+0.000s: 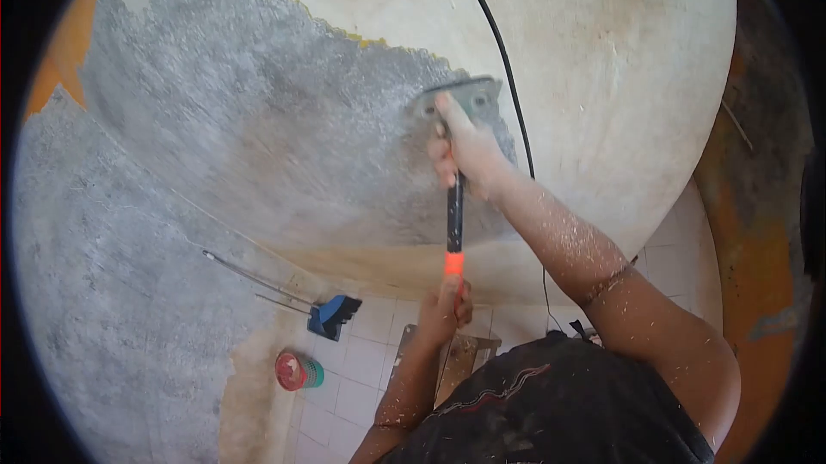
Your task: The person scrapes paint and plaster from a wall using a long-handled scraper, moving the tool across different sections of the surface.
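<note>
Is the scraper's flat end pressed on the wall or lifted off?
Pressed on. The scraper's blade lies flat against the wall, with the right hand pushing behind it and the left hand gripping the handle's end.

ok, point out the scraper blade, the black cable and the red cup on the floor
scraper blade (469,95): head view, middle of the metal plate.
black cable (503,51): head view, mid-run on the wall.
red cup (294,371): head view, red side.

scraper (456,163) | black-orange handle, grey blade | upright | blade apparently flat against wall
</note>
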A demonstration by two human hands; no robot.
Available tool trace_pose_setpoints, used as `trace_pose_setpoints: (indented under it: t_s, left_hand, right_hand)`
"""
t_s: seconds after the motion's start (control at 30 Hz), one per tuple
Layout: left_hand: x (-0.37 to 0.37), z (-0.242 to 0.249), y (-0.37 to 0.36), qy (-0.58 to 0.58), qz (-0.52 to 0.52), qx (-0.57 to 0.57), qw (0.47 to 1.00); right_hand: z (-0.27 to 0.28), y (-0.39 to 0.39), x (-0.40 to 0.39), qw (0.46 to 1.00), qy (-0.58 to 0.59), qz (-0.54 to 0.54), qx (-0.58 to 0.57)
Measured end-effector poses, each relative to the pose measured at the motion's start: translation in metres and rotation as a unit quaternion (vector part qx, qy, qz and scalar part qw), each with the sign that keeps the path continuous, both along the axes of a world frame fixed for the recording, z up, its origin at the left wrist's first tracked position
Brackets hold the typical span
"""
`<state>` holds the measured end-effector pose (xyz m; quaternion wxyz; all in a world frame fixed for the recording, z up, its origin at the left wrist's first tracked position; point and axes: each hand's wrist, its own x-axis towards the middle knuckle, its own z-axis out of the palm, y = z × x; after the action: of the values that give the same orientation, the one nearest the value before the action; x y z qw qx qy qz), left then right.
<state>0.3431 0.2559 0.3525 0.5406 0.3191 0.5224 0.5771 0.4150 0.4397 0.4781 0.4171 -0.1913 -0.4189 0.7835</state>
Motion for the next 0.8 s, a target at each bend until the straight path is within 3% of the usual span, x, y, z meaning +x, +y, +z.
trace_pose_setpoints:
  t_s: [0.13,0.23,0.33,0.37,0.53,0.6,0.67,0.7,0.8]
  left_hand:
    - [0.004,-0.001,0.001,-0.020,0.006,0.008,1.000]
    - [0.019,-0.033,-0.010,-0.029,0.001,-0.013,1.000]
    - [0.018,-0.037,-0.010,-0.087,-0.001,-0.072,0.994]
    - [0.010,-0.025,-0.004,-0.057,0.004,-0.042,0.997]
    - [-0.003,0.028,0.007,0.010,0.003,0.035,0.999]
    - [0.004,0.013,0.007,-0.007,0.009,0.049,0.999]
    - [0.016,-0.019,0.000,-0.005,0.009,-0.004,1.000]
    - [0.019,-0.029,-0.004,-0.002,0.005,0.003,1.000]
    - [0.018,-0.037,-0.006,-0.066,-0.025,-0.063,0.996]
  right_hand:
    - [0.006,-0.003,0.004,0.999,0.042,0.031,-0.007]
    - [-0.030,-0.015,0.009,0.997,-0.064,-0.015,-0.037]
    - [-0.039,-0.007,0.005,0.996,-0.055,0.023,-0.064]
    - [-0.017,-0.011,0.005,0.998,-0.062,-0.016,-0.023]
    - [0.045,0.000,-0.001,0.995,0.080,0.062,-0.006]
    - [0.028,-0.002,-0.002,0.995,0.082,0.054,0.013]
    - [0.000,-0.015,0.005,0.997,-0.064,-0.023,0.031]
    - [-0.015,-0.013,0.006,0.997,-0.062,-0.028,0.038]
    - [-0.032,-0.006,0.002,0.995,-0.076,0.030,-0.054]
